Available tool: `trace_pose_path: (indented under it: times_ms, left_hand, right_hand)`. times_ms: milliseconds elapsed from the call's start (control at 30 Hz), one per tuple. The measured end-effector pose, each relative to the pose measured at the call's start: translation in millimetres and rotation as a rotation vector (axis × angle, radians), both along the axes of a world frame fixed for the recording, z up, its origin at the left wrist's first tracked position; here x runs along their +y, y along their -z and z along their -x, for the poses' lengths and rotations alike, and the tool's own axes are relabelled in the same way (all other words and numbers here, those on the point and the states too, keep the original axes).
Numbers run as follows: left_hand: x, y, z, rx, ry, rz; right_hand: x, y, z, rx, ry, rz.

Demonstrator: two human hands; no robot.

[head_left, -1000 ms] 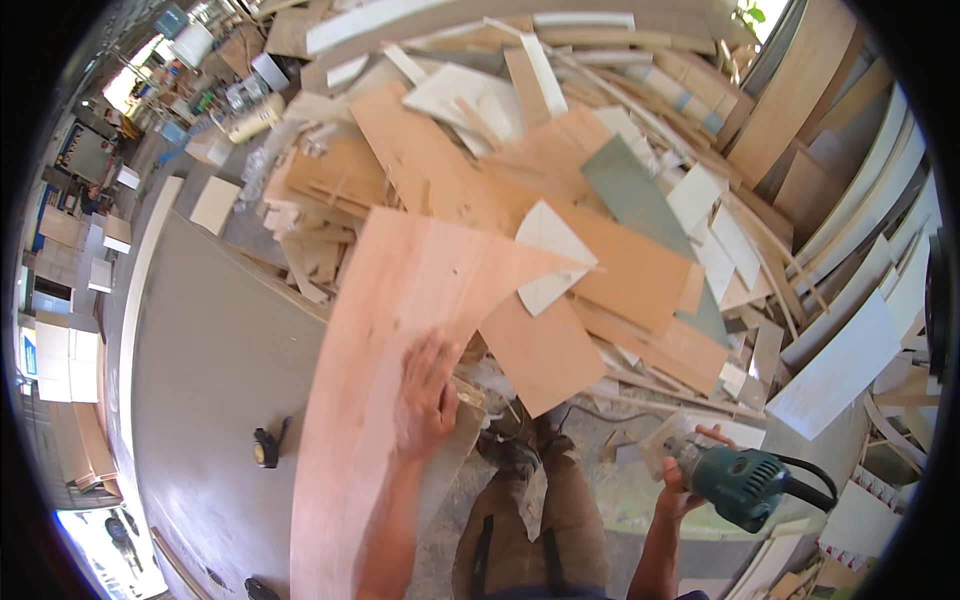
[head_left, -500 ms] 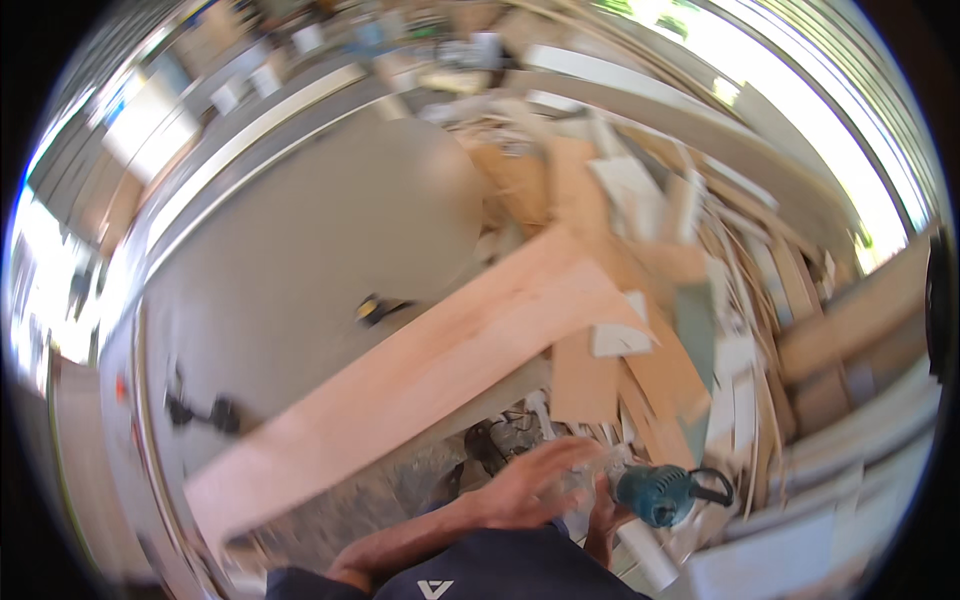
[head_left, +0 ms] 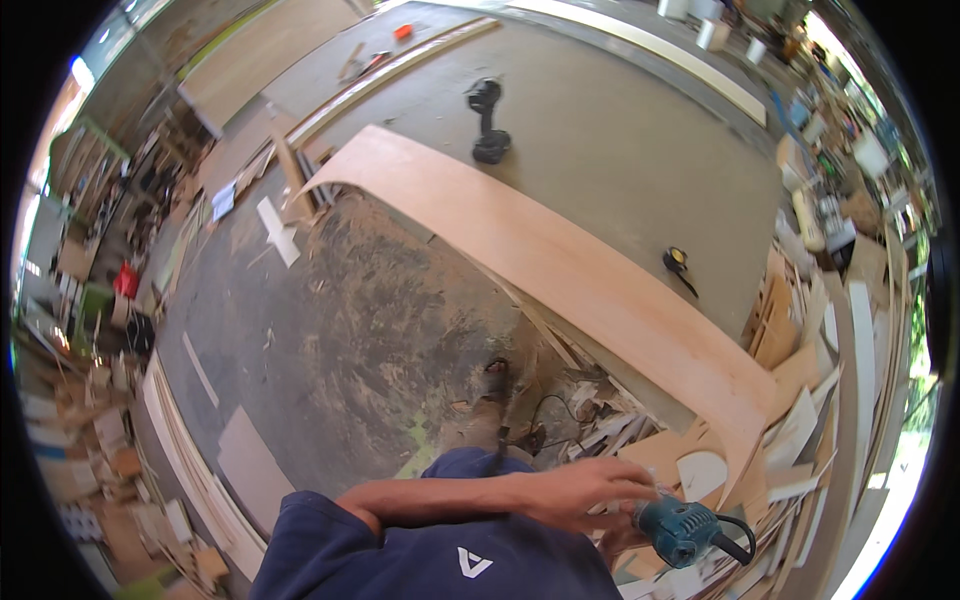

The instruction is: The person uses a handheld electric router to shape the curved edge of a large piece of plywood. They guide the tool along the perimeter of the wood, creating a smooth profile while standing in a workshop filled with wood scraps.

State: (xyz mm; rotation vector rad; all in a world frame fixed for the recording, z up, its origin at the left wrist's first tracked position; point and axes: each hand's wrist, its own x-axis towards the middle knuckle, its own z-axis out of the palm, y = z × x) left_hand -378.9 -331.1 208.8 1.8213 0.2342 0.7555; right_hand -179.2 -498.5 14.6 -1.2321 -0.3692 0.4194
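One hand [head_left: 585, 492], crossing the body from the left, closes on the blue power tool [head_left: 685, 528] at lower right, whether a second hand grips it too I cannot tell, while a long plywood board [head_left: 560, 262] lies across the concrete floor [head_left: 620, 130]

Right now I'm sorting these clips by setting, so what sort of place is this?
Most likely a woodworking shop. A long plywood board lies across the dusty concrete floor, offcuts are heaped at the right, and a hand is at a teal power tool.
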Motion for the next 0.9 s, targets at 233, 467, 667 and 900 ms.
trace_pose_path:
  times_ms: [233,467,667,900]
  left_hand:
    - [0,30,153,0.154,-0.669,0.157]
    - [2,76,331,0.222,-1.244,0.29]
    - [11,118,521,0.213,-1.525,0.331]
    - [45,108,676,0.123,-1.669,0.442]
  right_hand:
    - [72,-105,73,-0.599,-0.282,0.195]
    - [132,-66,168,-0.596,-0.271,0.068]
    - [196,-49,294,-0.552,-0.187,-0.022]
    - [248,-56,403,-0.494,-0.17,-0.001]
